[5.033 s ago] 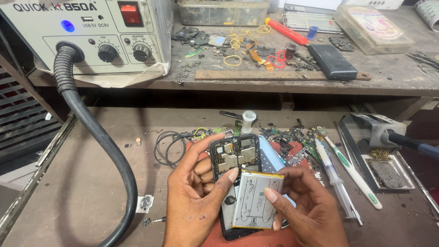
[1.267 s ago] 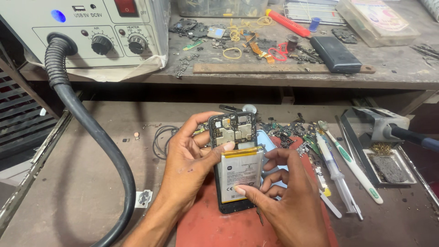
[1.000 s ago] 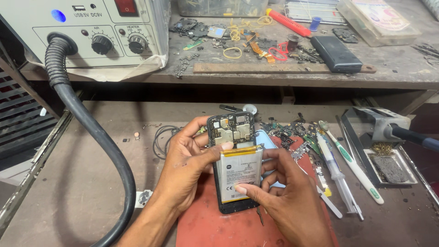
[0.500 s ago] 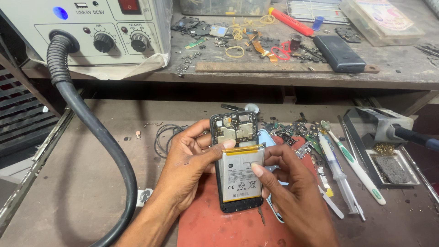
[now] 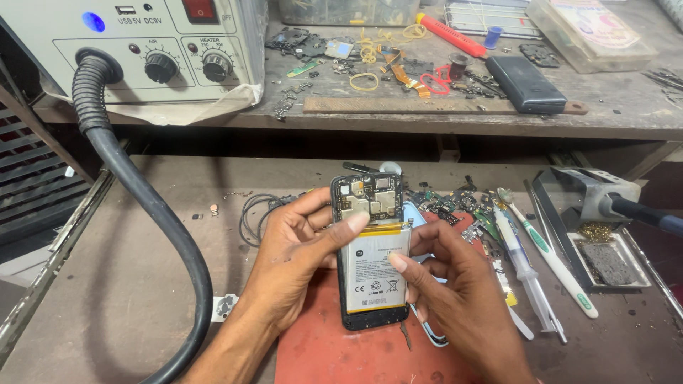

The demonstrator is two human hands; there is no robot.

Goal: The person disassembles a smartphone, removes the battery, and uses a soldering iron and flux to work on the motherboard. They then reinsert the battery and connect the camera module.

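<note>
An opened black phone (image 5: pixel 370 316) with its back off is held upright over a red mat (image 5: pixel 341 352). Its circuit board (image 5: pixel 368 197) shows at the top, and a white battery (image 5: pixel 373 274) lies flat in the body below it. My left hand (image 5: pixel 295 259) grips the phone from the left, thumb pressed on the battery's top left corner. My right hand (image 5: pixel 462 299) supports the right side, with a fingertip pressing on the battery's right edge.
A grey hot-air station (image 5: pixel 135 50) stands at the back left, its black hose (image 5: pixel 142 213) curving down past my left arm. A toothbrush (image 5: pixel 551 252), syringe (image 5: pixel 523 267), soldering-iron stand (image 5: pixel 590 206) and loose parts lie to the right. A black phone (image 5: pixel 525 83) and clutter sit on the upper shelf.
The battery, earlier lifted and tilted off the phone, now lies flat in the phone body. My right fingers moved from its lower edge to its right side.
</note>
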